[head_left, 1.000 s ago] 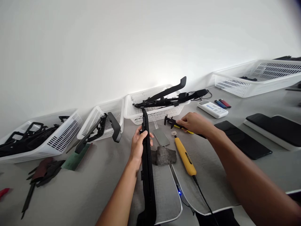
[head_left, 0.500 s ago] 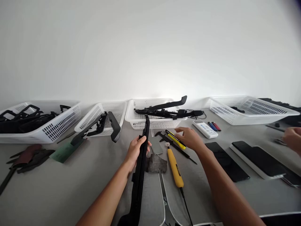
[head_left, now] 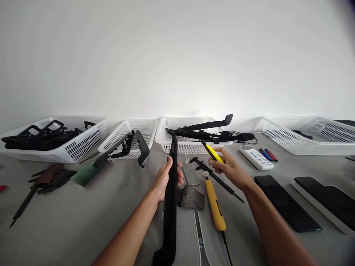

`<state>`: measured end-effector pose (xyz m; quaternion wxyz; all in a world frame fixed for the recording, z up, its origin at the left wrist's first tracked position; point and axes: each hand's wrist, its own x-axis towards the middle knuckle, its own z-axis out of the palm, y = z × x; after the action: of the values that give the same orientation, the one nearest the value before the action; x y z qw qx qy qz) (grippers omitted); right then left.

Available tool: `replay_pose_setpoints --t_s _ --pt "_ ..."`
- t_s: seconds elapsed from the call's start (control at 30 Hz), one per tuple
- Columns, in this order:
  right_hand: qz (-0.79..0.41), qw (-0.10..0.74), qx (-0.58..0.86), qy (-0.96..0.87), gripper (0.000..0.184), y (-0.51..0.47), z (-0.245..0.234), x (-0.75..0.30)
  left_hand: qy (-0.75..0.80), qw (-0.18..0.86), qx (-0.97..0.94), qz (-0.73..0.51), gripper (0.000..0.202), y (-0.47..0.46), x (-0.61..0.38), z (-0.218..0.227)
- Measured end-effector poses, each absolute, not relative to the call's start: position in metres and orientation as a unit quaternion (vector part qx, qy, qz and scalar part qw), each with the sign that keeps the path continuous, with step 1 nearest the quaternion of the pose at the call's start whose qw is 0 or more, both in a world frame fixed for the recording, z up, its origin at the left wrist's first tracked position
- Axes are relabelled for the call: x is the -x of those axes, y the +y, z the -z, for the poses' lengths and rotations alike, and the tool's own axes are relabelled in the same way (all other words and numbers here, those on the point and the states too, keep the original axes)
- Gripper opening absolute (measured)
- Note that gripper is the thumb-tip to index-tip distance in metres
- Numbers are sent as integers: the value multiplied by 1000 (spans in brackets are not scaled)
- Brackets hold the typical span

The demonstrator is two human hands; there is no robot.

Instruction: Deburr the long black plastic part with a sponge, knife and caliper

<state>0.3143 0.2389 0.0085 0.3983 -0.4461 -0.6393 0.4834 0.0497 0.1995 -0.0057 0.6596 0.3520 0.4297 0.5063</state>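
Note:
My left hand (head_left: 165,178) is wrapped round a long black plastic strip (head_left: 171,207) that runs from the bottom of the view up towards the middle basket. My right hand (head_left: 231,168) is closed on a yellow and black utility knife (head_left: 212,152), lifted off the table with its tip pointing up and left. Just below that hand lie a black caliper (head_left: 215,177) and a yellow corded tool (head_left: 215,204). A small grey plate (head_left: 190,173) and a dark rough pad (head_left: 192,197) lie between my hands.
White mesh baskets stand along the wall: one on the left (head_left: 66,147) full of black parts, a second (head_left: 124,138), a middle one (head_left: 188,142) with long black parts across it, one at right (head_left: 302,142). Remote control (head_left: 255,157), lighters (head_left: 268,154), black flat panels (head_left: 285,203) at right.
My right hand closed on the yellow utility knife and lifted it off the table. The left hand kept hold of the black strip. The view shifted slightly.

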Motion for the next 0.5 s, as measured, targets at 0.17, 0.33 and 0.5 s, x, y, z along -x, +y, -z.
replay_pose_setpoints --t_s 0.17,0.33,0.5 --pt "-588 382 361 -615 35 232 -18 -308 381 679 -369 -508 51 196 -54 4" --pt "-651 367 367 -553 45 230 -20 -308 367 691 -374 -498 50 195 -56 7" --pt "-550 456 435 -548 58 236 -16 -312 362 696 -378 -491 48 195 -56 11"
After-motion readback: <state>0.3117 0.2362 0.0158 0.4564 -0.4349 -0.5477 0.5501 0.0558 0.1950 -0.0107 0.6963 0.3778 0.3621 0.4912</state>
